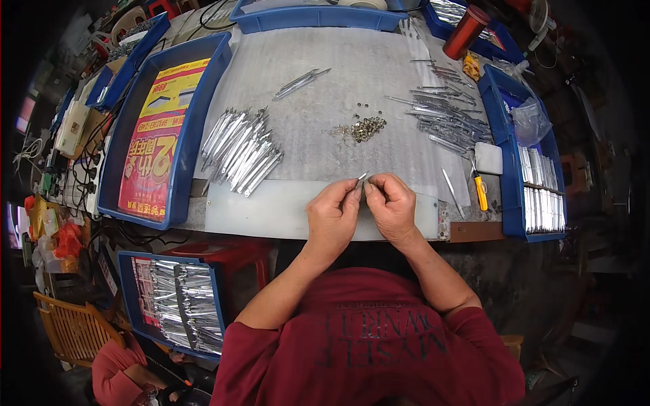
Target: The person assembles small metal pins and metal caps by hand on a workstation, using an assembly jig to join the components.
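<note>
My left hand and my right hand meet over the white board at the table's near edge. Both are closed in a pinch, thumbs close together, around a small silvery metal piece. Only its tip shows; the fingers hide the rest. Ahead of them lies a loose heap of tiny brass-coloured parts. A pile of slim silvery metal strips is on the left, and more strips lie spread out on the right. A few strips rest farther back.
A yellow-handled tool, a white block and a single strip lie to the right. Blue trays stand left, right and far. Below left is a tray of strips. Another person sits there.
</note>
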### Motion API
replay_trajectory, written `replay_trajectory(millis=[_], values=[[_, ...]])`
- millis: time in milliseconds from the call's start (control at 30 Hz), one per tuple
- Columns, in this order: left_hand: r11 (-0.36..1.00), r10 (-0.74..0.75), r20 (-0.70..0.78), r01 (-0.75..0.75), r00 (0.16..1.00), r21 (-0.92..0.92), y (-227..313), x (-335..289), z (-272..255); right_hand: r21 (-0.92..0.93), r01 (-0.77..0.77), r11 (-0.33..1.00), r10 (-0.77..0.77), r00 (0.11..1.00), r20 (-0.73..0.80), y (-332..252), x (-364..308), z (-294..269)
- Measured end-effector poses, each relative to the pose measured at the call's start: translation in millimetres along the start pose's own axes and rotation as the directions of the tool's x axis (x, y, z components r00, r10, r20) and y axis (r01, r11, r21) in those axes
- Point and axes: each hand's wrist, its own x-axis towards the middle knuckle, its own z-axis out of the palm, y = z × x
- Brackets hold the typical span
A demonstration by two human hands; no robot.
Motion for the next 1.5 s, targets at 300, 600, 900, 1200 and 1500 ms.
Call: replay_trajectory(millis=[300, 600, 900, 1200, 1500], values=[[0.976, -0.011, 0.032, 0.004, 0.999, 0.219, -5.2, 27.9, -5.9, -0.107, -0.100, 0.989, 0.105, 0.994, 0.039, 11.3, 22.6, -17.5], [0.983, -0.049, -0.055, 0.058, 0.997, 0.174, -4.3, 29.4, -28.6, -0.197, 0.271, 0.942, -0.167, 0.889, 0.427, 17.0, 28.4, -26.5], [0.984, -0.006, -0.010, 0.008, 1.000, 0.179, -3.9, 18.5, -32.5, -0.419, 0.352, 0.837, -0.093, 0.846, 0.525, 9.9, 25.3, -9.5], [0.982, 0.026, -0.007, -0.025, 1.000, 0.186, -5.2, 19.3, -31.4, -0.591, 0.394, 0.704, 0.020, 0.821, 0.570, -7.1, 27.8, 1.7], [0.986, 0.015, -0.003, -0.015, 1.000, 0.164, -2.4, 19.7, -27.7, -0.605, 0.397, 0.690, 0.017, 0.827, 0.562, -6.3, 24.7, 1.9]])
